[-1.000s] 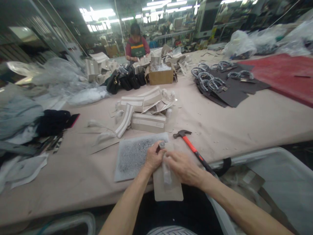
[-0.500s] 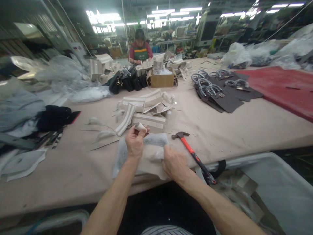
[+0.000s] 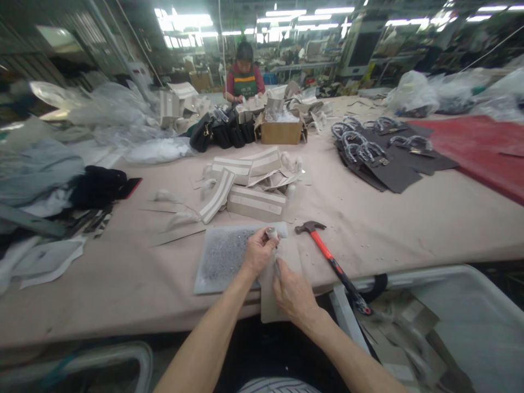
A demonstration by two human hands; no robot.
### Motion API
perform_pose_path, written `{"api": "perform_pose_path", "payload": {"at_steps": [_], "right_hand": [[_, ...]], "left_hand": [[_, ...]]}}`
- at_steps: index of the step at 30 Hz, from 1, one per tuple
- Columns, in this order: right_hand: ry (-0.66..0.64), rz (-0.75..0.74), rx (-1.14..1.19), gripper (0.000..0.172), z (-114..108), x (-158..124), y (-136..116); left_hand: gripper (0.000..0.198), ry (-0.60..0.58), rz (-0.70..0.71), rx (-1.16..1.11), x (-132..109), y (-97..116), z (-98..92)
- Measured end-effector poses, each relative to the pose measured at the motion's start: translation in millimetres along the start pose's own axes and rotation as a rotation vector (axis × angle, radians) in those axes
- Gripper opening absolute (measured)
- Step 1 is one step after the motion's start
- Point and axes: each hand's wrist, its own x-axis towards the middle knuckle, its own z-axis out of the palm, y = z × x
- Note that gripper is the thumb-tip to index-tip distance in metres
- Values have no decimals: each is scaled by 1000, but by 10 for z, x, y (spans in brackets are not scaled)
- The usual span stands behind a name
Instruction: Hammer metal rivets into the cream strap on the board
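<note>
My left hand point(image 3: 257, 252) grips a small grey cylindrical tool point(image 3: 271, 233), its round top showing above my fingers. My right hand point(image 3: 292, 292) pinches a beige flat panel point(image 3: 289, 256) that lies at the table's near edge and hangs partly over it. Both hands meet over this panel, beside a speckled grey mat point(image 3: 225, 256) under my left hand. A red-handled hammer point(image 3: 331, 262) lies on the table just right of my hands, untouched.
Striped beige bag pieces point(image 3: 245, 183) are piled beyond the mat. Dark panels with handles point(image 3: 376, 158) and a red sheet point(image 3: 483, 147) lie at the right. A grey bin point(image 3: 450, 316) stands at my right. Another person point(image 3: 244, 79) works at the far end behind a cardboard box point(image 3: 281, 131).
My left hand, which was raised with the tool over the bag pieces, has come back down to the panel. The panel, lifted half a second ago, lies flat again under both hands.
</note>
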Motion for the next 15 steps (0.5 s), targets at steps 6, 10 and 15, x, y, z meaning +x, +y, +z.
{"api": "perform_pose_path", "payload": {"at_steps": [6,10,15], "right_hand": [[-47,-67,-37,53,53,-53,120],[-86,-119,-29,56,15,-37,216],[-107,-132,-8,56,-1,-31,230]], "left_hand": [[36,-13,-76,-44,13,-110,1],[39,-32,-70,10,16,-151,4],[36,-44,-49,56,14,-170,24]]}}
